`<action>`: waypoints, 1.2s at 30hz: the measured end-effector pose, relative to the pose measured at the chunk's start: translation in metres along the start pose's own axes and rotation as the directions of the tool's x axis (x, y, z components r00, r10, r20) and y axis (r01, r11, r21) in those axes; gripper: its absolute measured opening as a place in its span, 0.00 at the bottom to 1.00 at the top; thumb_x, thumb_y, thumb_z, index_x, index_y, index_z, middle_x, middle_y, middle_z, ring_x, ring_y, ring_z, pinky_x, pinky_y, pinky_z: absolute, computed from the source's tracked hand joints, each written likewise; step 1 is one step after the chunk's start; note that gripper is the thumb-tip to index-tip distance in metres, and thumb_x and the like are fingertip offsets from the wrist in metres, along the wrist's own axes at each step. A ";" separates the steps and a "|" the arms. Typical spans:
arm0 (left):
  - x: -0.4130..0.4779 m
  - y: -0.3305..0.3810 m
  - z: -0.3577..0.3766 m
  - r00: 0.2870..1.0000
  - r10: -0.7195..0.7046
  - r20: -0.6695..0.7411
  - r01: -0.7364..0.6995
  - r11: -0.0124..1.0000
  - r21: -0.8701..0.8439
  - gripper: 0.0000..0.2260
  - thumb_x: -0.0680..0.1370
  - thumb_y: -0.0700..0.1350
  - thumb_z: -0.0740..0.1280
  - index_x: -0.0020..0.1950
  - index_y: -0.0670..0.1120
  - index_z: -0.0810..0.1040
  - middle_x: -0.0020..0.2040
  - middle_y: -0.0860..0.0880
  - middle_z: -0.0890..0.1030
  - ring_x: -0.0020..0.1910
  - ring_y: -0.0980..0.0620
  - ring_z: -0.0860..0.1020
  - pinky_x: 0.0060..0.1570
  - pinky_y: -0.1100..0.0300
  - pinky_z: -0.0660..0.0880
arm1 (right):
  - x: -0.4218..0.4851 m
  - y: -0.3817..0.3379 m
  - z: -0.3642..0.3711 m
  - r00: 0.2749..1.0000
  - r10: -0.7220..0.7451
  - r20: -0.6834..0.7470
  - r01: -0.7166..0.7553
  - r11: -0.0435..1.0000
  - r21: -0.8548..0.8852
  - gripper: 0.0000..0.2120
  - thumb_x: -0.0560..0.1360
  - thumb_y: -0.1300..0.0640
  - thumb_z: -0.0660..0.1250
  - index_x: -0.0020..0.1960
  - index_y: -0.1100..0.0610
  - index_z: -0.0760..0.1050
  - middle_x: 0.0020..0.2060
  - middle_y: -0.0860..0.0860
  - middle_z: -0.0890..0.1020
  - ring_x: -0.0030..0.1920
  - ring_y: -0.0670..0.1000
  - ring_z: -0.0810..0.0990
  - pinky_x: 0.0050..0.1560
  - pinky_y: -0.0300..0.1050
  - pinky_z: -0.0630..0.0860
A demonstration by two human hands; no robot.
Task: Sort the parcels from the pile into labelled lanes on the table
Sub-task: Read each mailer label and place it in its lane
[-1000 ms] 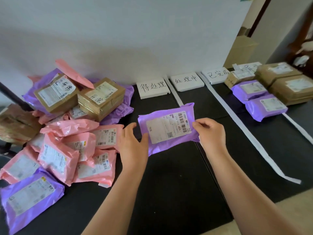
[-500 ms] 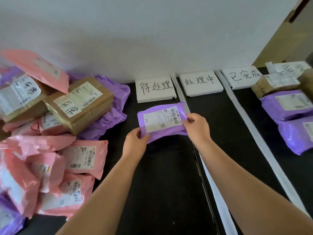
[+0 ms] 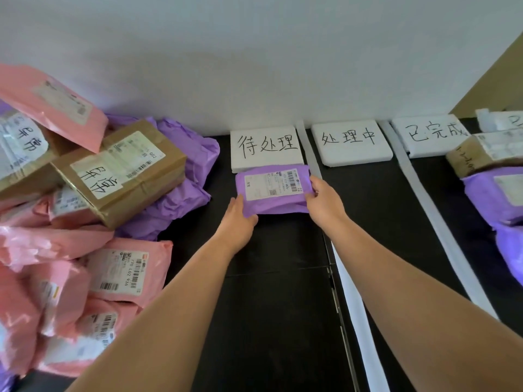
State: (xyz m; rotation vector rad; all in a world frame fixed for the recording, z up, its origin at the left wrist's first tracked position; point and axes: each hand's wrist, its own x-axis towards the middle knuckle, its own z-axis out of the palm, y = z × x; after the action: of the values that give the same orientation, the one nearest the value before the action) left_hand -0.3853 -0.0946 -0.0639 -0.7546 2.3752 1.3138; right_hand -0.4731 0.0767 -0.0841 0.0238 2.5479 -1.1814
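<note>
purple parcel (image 3: 276, 205), gripped by left hand (image 3: 240, 219) and right hand (image 3: 325, 202), is beside label card (image 3: 266, 162) (pile (image 3: 93, 179) leftward).

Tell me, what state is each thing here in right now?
Purple parcel: label up, held at both ends, against the first sign.
Left hand: grips the parcel's near left corner.
Right hand: grips its right end.
Pile: heaped, unsorted.
Right-lane parcels: lying sorted.
</note>
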 end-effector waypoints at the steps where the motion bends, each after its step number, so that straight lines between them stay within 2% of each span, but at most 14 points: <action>1: -0.001 -0.001 -0.001 1.000 0.003 -0.016 -0.003 1.000 0.011 0.30 0.83 0.42 0.60 0.81 0.48 0.49 0.81 0.46 0.51 0.79 0.46 0.55 0.74 0.55 0.56 | -0.002 -0.001 -0.001 1.000 0.000 -0.006 0.000 1.000 0.008 0.17 0.83 0.59 0.58 0.70 0.50 0.70 0.59 0.48 0.79 0.54 0.47 0.78 0.37 0.34 0.68; 4: -0.013 -0.005 -0.004 0.997 0.003 -0.082 -0.001 1.000 0.026 0.29 0.83 0.43 0.60 0.81 0.48 0.50 0.82 0.47 0.50 0.80 0.47 0.53 0.75 0.55 0.54 | -0.013 -0.008 -0.005 0.996 0.026 -0.080 -0.024 1.000 0.018 0.21 0.83 0.58 0.59 0.76 0.52 0.64 0.66 0.51 0.74 0.63 0.51 0.75 0.47 0.38 0.70; 6: -0.026 -0.010 -0.006 0.992 0.025 -0.125 -0.023 0.999 0.025 0.28 0.83 0.43 0.61 0.81 0.48 0.52 0.81 0.48 0.53 0.79 0.49 0.54 0.75 0.56 0.54 | -0.024 -0.013 -0.006 0.989 0.018 -0.144 -0.017 1.000 0.009 0.20 0.84 0.58 0.59 0.75 0.54 0.64 0.68 0.54 0.72 0.64 0.53 0.75 0.50 0.41 0.69; 11: -0.069 -0.023 -0.017 0.973 0.036 -0.226 -0.042 0.999 -0.023 0.26 0.83 0.43 0.62 0.79 0.51 0.59 0.79 0.50 0.60 0.77 0.51 0.62 0.74 0.53 0.63 | -0.058 -0.028 0.001 0.971 -0.036 -0.235 0.041 0.999 0.017 0.19 0.84 0.57 0.59 0.74 0.53 0.67 0.67 0.53 0.74 0.60 0.49 0.76 0.45 0.36 0.71; 14: -0.105 -0.036 -0.028 0.953 0.085 -0.292 -0.106 0.993 -0.057 0.23 0.82 0.43 0.61 0.77 0.52 0.64 0.77 0.50 0.65 0.74 0.51 0.66 0.72 0.53 0.66 | -0.088 -0.045 0.009 0.969 -0.078 -0.234 0.088 0.996 0.031 0.18 0.83 0.58 0.59 0.73 0.53 0.69 0.67 0.52 0.74 0.64 0.51 0.75 0.56 0.42 0.73; 17: -0.137 -0.058 -0.045 0.934 0.076 -0.350 -0.115 0.989 -0.091 0.19 0.82 0.43 0.61 0.74 0.53 0.68 0.72 0.50 0.70 0.69 0.50 0.71 0.67 0.52 0.71 | -0.124 -0.066 0.024 0.970 -0.117 -0.213 0.130 0.990 0.047 0.17 0.83 0.58 0.59 0.72 0.54 0.71 0.67 0.50 0.75 0.64 0.49 0.75 0.57 0.40 0.70; 19: -0.157 -0.079 -0.061 0.920 0.070 -0.386 -0.116 0.988 -0.098 0.17 0.82 0.43 0.61 0.70 0.53 0.71 0.69 0.50 0.72 0.66 0.52 0.73 0.65 0.57 0.70 | -0.148 -0.080 0.041 0.972 -0.139 -0.190 0.150 0.988 0.044 0.16 0.83 0.58 0.60 0.70 0.53 0.73 0.65 0.50 0.77 0.60 0.46 0.76 0.55 0.39 0.69; 21: -0.177 -0.102 -0.080 0.906 0.054 -0.420 -0.097 0.992 -0.081 0.15 0.82 0.42 0.60 0.68 0.53 0.73 0.68 0.52 0.73 0.62 0.54 0.74 0.60 0.62 0.70 | -0.173 -0.094 0.062 0.974 -0.143 -0.175 0.153 0.987 0.049 0.14 0.83 0.57 0.60 0.67 0.53 0.75 0.61 0.49 0.78 0.55 0.45 0.75 0.52 0.40 0.68; 24: -0.203 -0.137 -0.117 0.878 -0.033 -0.478 -0.037 0.990 -0.136 0.15 0.83 0.42 0.59 0.66 0.53 0.76 0.67 0.53 0.75 0.53 0.57 0.74 0.50 0.63 0.72 | -0.210 -0.119 0.100 0.978 -0.160 -0.136 0.171 0.983 0.069 0.12 0.82 0.58 0.61 0.64 0.53 0.77 0.56 0.47 0.79 0.53 0.45 0.76 0.51 0.39 0.68; 26: -0.217 -0.156 -0.142 0.862 -0.032 -0.506 -0.055 0.986 -0.155 0.14 0.83 0.42 0.59 0.63 0.54 0.77 0.66 0.52 0.76 0.52 0.57 0.75 0.45 0.64 0.73 | -0.230 -0.135 0.126 0.978 -0.185 -0.099 0.192 0.979 0.063 0.12 0.82 0.57 0.62 0.63 0.53 0.77 0.55 0.46 0.80 0.52 0.43 0.76 0.50 0.38 0.68; 29: -0.232 -0.187 -0.182 0.832 -0.004 -0.555 -0.082 0.988 -0.130 0.14 0.82 0.41 0.59 0.63 0.52 0.78 0.63 0.52 0.77 0.54 0.55 0.74 0.49 0.62 0.71 | -0.257 -0.158 0.167 0.975 -0.216 -0.045 0.219 0.974 0.059 0.11 0.81 0.57 0.63 0.62 0.51 0.78 0.53 0.45 0.80 0.52 0.44 0.79 0.42 0.34 0.70; 31: -0.238 -0.210 -0.208 0.807 0.018 -0.590 -0.104 0.988 -0.112 0.13 0.81 0.41 0.61 0.62 0.50 0.79 0.62 0.51 0.78 0.57 0.52 0.75 0.54 0.57 0.72 | -0.275 -0.174 0.193 0.975 -0.220 -0.010 0.220 0.974 0.058 0.10 0.81 0.56 0.63 0.62 0.51 0.77 0.53 0.46 0.80 0.50 0.45 0.80 0.40 0.34 0.72; 34: -0.244 -0.247 -0.237 0.776 0.028 -0.630 -0.111 0.989 -0.093 0.14 0.80 0.38 0.61 0.61 0.48 0.79 0.63 0.50 0.78 0.60 0.49 0.76 0.57 0.57 0.71 | -0.297 -0.194 0.228 0.971 -0.235 0.050 0.234 0.972 0.025 0.09 0.82 0.56 0.62 0.60 0.51 0.77 0.50 0.44 0.79 0.44 0.42 0.77 0.43 0.40 0.76; 36: -0.247 -0.271 -0.256 0.769 -0.024 -0.638 -0.062 0.992 -0.112 0.14 0.80 0.37 0.60 0.62 0.47 0.79 0.63 0.49 0.78 0.61 0.48 0.76 0.55 0.57 0.71 | -0.309 -0.205 0.251 0.965 -0.242 0.103 0.242 0.970 0.005 0.08 0.81 0.55 0.63 0.59 0.50 0.77 0.51 0.44 0.79 0.46 0.44 0.78 0.48 0.44 0.78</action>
State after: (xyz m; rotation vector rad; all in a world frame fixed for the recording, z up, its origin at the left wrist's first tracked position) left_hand -0.0325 -0.3584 0.0126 -1.4162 2.8224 1.3832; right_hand -0.1399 -0.2069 0.0107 -0.3513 2.5166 -1.2244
